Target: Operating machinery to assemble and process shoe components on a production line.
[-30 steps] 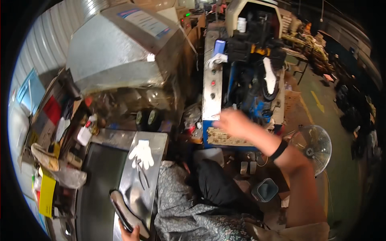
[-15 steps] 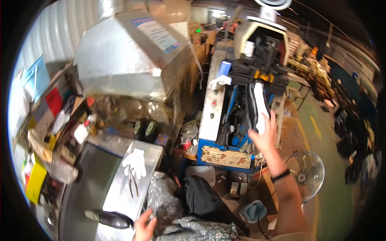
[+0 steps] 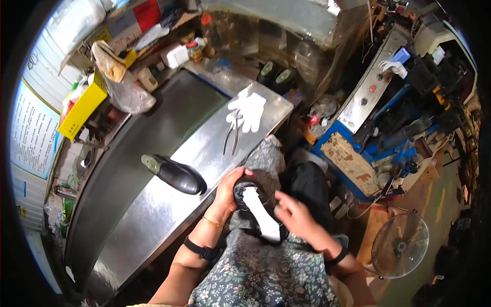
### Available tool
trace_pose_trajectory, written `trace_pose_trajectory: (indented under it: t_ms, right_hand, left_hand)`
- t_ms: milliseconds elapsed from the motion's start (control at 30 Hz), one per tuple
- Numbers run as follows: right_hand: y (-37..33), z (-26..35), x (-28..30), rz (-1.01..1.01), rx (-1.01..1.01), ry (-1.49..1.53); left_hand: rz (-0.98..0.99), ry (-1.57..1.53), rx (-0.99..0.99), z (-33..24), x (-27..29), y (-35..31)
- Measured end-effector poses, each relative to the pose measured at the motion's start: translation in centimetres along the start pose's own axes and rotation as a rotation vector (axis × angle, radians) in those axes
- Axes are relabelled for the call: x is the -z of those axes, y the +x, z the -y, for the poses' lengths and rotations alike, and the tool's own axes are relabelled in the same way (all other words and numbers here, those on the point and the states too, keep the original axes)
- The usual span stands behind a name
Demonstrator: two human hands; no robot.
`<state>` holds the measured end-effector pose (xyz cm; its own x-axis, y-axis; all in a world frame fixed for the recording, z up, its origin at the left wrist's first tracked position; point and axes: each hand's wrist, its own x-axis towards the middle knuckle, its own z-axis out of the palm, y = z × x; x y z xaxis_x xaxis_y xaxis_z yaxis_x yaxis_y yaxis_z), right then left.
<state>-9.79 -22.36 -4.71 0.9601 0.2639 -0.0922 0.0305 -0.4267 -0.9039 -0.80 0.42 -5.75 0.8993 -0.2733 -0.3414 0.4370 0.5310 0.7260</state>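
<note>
A black shoe upper with a white insole (image 3: 260, 212) rests on my lap. My left hand (image 3: 230, 188) grips its rounded end from the left. My right hand (image 3: 295, 217) holds its other side, fingers against the white insole. A second black shoe (image 3: 176, 175) lies on the steel table (image 3: 148, 220) just left of my left hand. Farther up the table, pliers (image 3: 231, 137) lie beside a white glove (image 3: 249, 109).
A blue and grey machine (image 3: 381, 117) with buttons stands to the right. A floor fan (image 3: 399, 245) sits at lower right. Shelves at upper left hold a yellow box (image 3: 84, 105), plastic bags (image 3: 128, 94) and bottles. A large metal hood (image 3: 286, 15) hangs above.
My right hand came down from the machine with the black shoe piece to my lap. My left hand left the shoe on the table and now grips the piece too. The view tilted downward.
</note>
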Motion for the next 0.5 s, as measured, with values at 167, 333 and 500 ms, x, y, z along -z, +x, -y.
trace_pose_trajectory:
  t_ms: [167,333,500]
  right_hand:
    - [5.8,2.1,-1.1,0.107,0.020,0.585]
    - [8.4,2.9,-2.7,0.263,-0.157,0.871]
    - [8.6,3.6,-5.5,-0.116,0.133,0.223]
  left_hand:
    - [0.027,0.111,-0.058,-1.5,-2.1,-1.3]
    - [0.046,0.108,0.008,-2.0,-0.8,-0.9]
    - [-0.003,0.232,-0.021,-2.0,0.1,-0.2]
